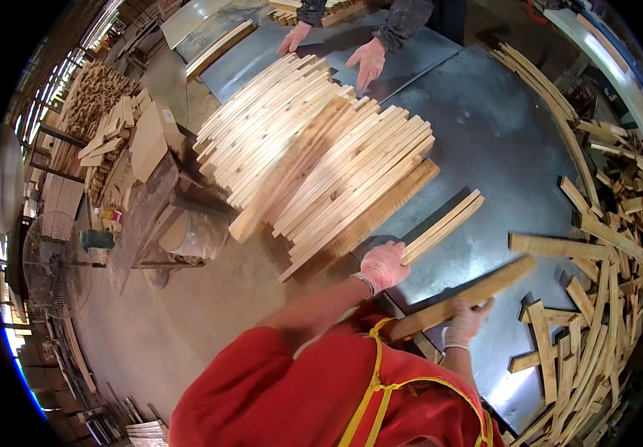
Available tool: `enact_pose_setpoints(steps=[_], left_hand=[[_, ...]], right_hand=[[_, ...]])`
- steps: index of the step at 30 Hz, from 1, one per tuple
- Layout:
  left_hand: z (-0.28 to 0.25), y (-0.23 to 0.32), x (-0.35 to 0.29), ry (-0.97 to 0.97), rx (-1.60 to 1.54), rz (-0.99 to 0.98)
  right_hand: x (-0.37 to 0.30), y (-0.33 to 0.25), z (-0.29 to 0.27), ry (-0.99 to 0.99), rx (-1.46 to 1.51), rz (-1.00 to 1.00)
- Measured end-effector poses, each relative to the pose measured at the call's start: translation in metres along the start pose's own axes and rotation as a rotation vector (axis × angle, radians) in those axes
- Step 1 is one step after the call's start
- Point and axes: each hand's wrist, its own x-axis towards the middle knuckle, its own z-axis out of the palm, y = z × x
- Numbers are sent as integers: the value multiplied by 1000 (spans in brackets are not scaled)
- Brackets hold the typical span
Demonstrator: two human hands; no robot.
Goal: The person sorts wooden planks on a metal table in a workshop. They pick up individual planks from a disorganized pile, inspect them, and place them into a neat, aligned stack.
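Observation:
My left hand (pixel 385 266), in a pinkish work glove, is closed on the near end of a pair of narrow wood strips (pixel 444 226) that lie over the metal tabletop. To its right, my right hand (pixel 468 323), also gloved, grips a wider, darker wooden board (pixel 478 290) from its right side. The board slants from my apron up to the right. Beyond my left hand spreads a broad layer of pale wood strips (pixel 366 167) laid side by side, their near ends jutting past the table edge. A browner board (pixel 370 216) runs along the layer's right side.
A co-worker's hands (pixel 367 62) rest at the layer's far edge. Loose wood offcuts (pixel 604 298) pile along the right of the metal table (pixel 485 134). On the left are a cardboard box (pixel 156 138), stacked wood pieces (pixel 105 127) and a standing fan (pixel 54 257).

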Motion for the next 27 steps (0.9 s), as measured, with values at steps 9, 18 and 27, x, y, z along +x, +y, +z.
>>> enact_pose_setpoints(steps=[9, 18, 27], left_hand=[[-61, -63, -56, 232, 630, 761], [-20, -169, -37, 729, 824, 375], [-15, -22, -55, 441, 361, 484]], right_hand=[[-20, -6, 127, -585, -236, -60], [-33, -79, 173, -871, -590, 26], [55, -137, 45, -755, -448, -152]])
